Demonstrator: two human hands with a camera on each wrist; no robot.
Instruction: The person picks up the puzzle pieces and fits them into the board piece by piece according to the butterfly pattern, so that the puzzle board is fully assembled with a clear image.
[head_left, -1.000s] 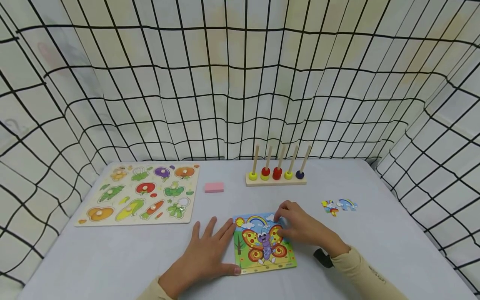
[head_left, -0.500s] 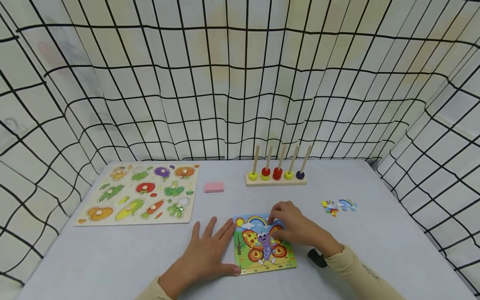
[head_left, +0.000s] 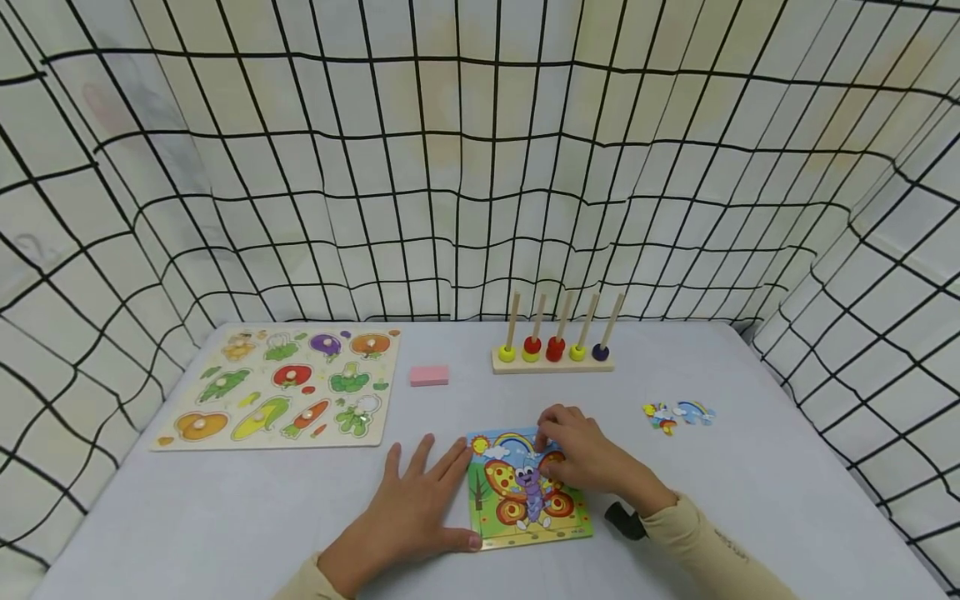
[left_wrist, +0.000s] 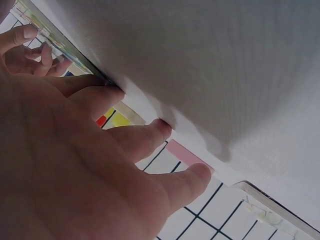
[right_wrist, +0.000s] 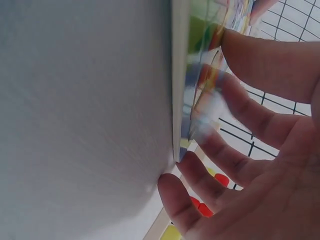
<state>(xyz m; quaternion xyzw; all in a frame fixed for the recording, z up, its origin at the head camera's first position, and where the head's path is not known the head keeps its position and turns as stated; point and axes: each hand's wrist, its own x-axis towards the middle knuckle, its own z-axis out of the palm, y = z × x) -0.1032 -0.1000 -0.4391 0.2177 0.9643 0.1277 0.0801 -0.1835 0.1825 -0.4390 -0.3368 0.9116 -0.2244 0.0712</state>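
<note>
A butterfly jigsaw puzzle [head_left: 529, 508] lies on the white-covered table in front of me, its picture mostly filled in. My left hand [head_left: 420, 504] is spread flat beside it, with forefinger and thumb along its left edge. Over the puzzle's upper right part, my right hand [head_left: 581, 450] bends its fingers and thumb down around a puzzle piece, which the fingers largely hide in the head view. In the right wrist view, the thumb and fingertips meet the glossy picture surface near the puzzle's edge [right_wrist: 177, 80]. Loose puzzle pieces [head_left: 678, 414] lie to the right.
Back left lies a vegetable peg puzzle board [head_left: 277, 387]. A pink block [head_left: 429, 376] sits beside it. Further right stands a wooden peg stacker [head_left: 552, 363] with coloured beads on upright pegs. Black netting [head_left: 480, 167] over white cloth encloses the table's back and sides.
My right hand has shifted slightly left over the upper part of the puzzle, covering the cloud there. The left hand stays in place at the left edge.
</note>
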